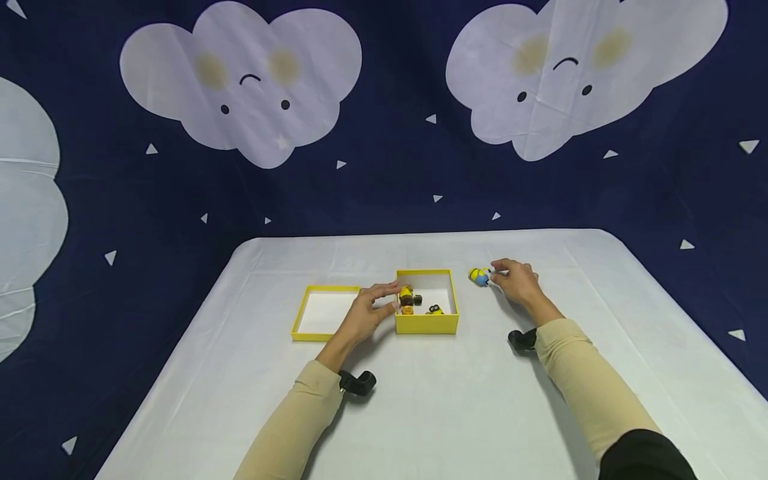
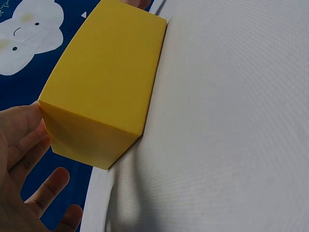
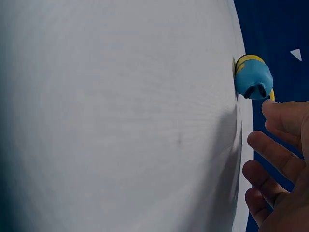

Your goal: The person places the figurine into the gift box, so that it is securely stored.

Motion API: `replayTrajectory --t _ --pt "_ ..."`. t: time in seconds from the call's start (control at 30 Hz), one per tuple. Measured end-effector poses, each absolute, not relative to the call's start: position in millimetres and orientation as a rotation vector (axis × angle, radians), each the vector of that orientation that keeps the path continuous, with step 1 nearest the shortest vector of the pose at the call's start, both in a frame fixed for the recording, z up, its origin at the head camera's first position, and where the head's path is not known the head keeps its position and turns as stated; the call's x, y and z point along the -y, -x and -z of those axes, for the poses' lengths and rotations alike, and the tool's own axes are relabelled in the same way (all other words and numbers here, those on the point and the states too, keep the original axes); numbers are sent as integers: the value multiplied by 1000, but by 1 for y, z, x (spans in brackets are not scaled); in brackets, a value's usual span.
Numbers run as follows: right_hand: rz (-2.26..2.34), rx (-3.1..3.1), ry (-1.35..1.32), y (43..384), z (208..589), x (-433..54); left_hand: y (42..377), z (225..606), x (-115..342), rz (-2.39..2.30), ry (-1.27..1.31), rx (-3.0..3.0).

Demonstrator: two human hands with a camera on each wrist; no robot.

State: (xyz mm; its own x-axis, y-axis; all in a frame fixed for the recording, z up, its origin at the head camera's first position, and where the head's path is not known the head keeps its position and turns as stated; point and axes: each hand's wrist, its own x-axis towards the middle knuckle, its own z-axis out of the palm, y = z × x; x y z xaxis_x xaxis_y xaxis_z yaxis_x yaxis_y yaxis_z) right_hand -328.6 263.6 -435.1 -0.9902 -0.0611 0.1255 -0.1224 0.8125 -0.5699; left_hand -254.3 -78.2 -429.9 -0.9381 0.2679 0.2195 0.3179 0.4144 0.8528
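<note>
My left hand (image 1: 362, 315) touches the left side of an open yellow box (image 1: 427, 325) with its fingertips. In the left wrist view, the thumb is at the yellow box's (image 2: 99, 72) corner and the other fingers (image 2: 50, 186) spread loosely. Small yellow-and-brown toy figures (image 1: 406, 298) lie inside the box, partly hidden by its wall. Right of the box, a blue-and-yellow Minion figure (image 1: 480, 277) lies on the table. My right hand (image 1: 517, 280) is beside it, thumb and forefinger at the Minion's (image 3: 254, 79) raised arm; a firm grip is not visible.
A shallow yellow-rimmed lid (image 1: 303, 313) with a white inside lies left of the box, partly behind my left hand. White cloth covers the table (image 1: 444, 413). A dark blue curtain (image 1: 396, 193) with clouds and triangles hangs behind the table's back edge.
</note>
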Motion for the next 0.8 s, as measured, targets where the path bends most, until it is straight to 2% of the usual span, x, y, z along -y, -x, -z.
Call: replayTrajectory --t 0.5,0.8 --pt "-899 2938 -154 330 437 -260 255 429 77 1591 514 2607" --pt "-958 2945 -250 329 440 -255 254 429 78 1585 523 2605"
